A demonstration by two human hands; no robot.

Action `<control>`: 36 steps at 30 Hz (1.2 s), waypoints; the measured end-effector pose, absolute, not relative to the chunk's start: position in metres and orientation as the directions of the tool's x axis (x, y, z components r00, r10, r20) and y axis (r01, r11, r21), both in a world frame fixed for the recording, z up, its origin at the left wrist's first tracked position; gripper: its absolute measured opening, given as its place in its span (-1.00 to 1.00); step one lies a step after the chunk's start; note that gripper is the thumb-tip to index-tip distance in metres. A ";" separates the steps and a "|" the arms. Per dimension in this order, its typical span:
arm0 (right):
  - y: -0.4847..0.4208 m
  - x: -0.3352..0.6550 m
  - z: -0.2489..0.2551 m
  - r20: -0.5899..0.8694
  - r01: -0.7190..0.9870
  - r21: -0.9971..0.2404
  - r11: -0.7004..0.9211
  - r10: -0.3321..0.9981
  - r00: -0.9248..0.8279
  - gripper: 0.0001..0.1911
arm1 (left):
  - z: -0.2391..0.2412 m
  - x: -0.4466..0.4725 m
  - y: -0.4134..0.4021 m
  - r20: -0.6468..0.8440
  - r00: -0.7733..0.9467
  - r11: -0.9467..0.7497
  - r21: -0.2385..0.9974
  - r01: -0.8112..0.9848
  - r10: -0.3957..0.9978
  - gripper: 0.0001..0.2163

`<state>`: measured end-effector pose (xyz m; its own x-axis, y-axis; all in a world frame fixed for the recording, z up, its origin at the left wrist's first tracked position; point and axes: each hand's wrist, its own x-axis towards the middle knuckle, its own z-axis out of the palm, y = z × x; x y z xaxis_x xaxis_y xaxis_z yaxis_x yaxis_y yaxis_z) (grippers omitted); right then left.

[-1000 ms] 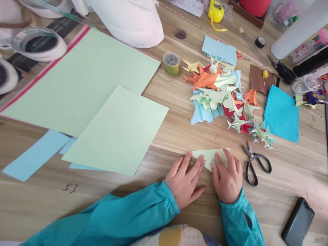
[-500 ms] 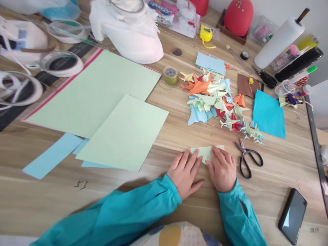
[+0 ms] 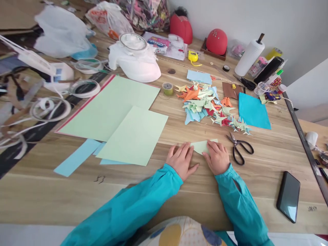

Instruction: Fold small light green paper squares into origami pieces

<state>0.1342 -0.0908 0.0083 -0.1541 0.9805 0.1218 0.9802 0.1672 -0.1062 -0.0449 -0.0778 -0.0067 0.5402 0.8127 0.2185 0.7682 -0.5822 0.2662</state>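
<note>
Fingers laid on a slip [image 3: 200, 147], left hand [image 3: 180, 159] loose

The left hand lies with fingers fanned and thumb well out to one side, fingertips at the left end of the slip; nothing is caught between finger and thumb. The right hand [image 3: 218, 157] covers part of the other end, fingers bent over it, thumb by the near edge. Whether that thumb pinches the paper I can't tell from here. The slip rests on the table [image 3: 51, 201] between the two hands, on the near side of the pile [image 3: 197, 104] of folded paper, with the scissors [image 3: 236, 142] just beyond the right hand.

What might go wrong, to my eye: paper this light could skid or swivel if one hand pressed harder than the other, and any crease made then would come out crooked. A sideways swing of the right hand could also knock the scissors.

The slip itself is pale green, much like the big sheets [image 3: 135, 136] over to the left. Its far edge looks straight, and its near side narrows to a blunt point. A corner shows past the right hand's fingers; whether there are layers is too small to make out.
</note>
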 end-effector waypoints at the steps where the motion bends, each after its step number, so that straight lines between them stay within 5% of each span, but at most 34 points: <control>1: -0.091 0.135 0.008 0.118 0.980 -0.111 0.164 0.981 -0.151 -0.59 | -0.007 -0.046 -0.077 0.215 0.541 -0.582 0.262 0.770 0.813 -0.50; 25: -0.090 0.141 0.003 0.097 0.979 -0.136 0.151 0.986 -0.138 -0.55 | -0.008 -0.015 -0.104 0.183 0.585 -0.612 0.193 0.767 0.790 -0.35; 36: -0.090 0.141 0.003 0.082 0.979 -0.158 0.132 0.989 -0.120 -0.54 | -0.004 -0.006 -0.109 0.149 0.574 -0.592 0.268 0.760 0.805 -0.43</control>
